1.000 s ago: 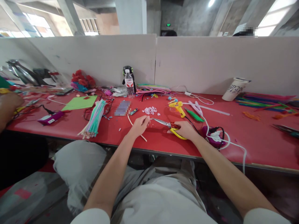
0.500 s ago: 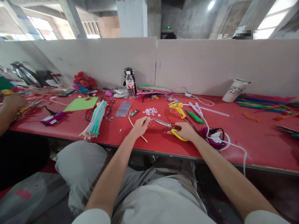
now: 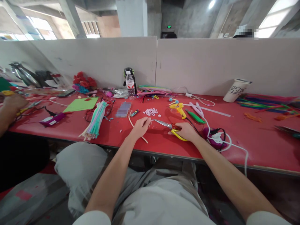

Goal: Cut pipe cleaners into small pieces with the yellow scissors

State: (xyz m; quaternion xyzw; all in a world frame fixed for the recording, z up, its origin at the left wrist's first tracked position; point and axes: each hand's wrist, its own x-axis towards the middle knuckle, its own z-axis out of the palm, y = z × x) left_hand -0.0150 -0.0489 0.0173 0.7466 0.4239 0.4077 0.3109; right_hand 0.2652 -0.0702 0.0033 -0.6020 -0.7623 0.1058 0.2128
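Scissors with yellow and red handles (image 3: pixel 179 134) are in my right hand (image 3: pixel 186 131), fingers wrapped round the handles and blades pointing left. The blade tips lie just right of the fingertips of my left hand (image 3: pixel 142 126), which is closed in a pinch. A pale pipe cleaner (image 3: pixel 144 139) runs under and beside my left hand, one end toward the table's front edge; the pinched part is too small to make out. Beyond the hands sits a pile of small pale pink pieces (image 3: pixel 150 111). A yellow glue gun (image 3: pixel 178 109) lies behind my right hand.
On the red table (image 3: pixel 234 131) a bundle of pastel pipe cleaners (image 3: pixel 97 120) lies left. A bottle (image 3: pixel 130 86) stands behind, a white cup (image 3: pixel 235 90) at back right. A purple power strip (image 3: pixel 214 140) with cables is right of my hand. Another person's hand (image 3: pixel 15 103) is far left.
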